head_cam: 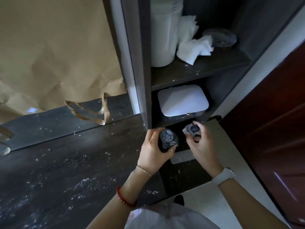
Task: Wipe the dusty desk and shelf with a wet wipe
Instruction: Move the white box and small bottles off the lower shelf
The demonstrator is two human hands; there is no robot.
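Dark desk (69, 162) speckled with dust, unwiped. I judge step: clearing shelf (189, 71). Left hand (153, 151) grips dark lump (168, 139); right hand (200, 142) pinches small object (192, 129). White wipes (193, 50) at upper shelf middle. Next: set both aside, fetch wipe.

Brown paper (54, 52) covers the wall on my left; a reddish door (274, 129) stands right, above pale floor (206, 200).

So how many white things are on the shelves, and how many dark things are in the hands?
White things on the shelves: 3 - tall white cylinder tub, crumpled white wet wipes, white rounded plastic box.
Dark things in the hands: 2 - dark crinkly lump in the left hand, dark round piece in the right hand.
Total: 5
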